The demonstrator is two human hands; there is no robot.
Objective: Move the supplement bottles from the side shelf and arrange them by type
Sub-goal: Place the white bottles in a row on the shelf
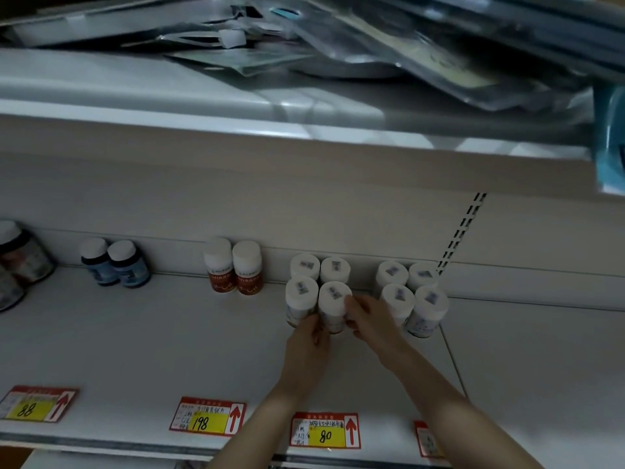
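Observation:
A white-capped supplement bottle (334, 306) stands at the front right of a group of several like bottles on the white shelf (135, 340). My left hand (309, 350) holds it low on its left side. My right hand (370, 321) grips its right side near the cap. Its neighbour (300, 299) touches it on the left, partly hidden by my left fingers. A second group of white bottles (412, 296) stands just right of my right hand. Two red-labelled bottles (233, 267) and two blue-labelled bottles (113, 264) stand further left by the back wall.
Larger dark bottles (17, 262) sit at the far left edge. Price tags marked 88 (33, 406), 198 (208, 419) and 80 (325, 431) line the shelf's front. An upper shelf (270, 137) overhangs, piled with flat packets (372, 52).

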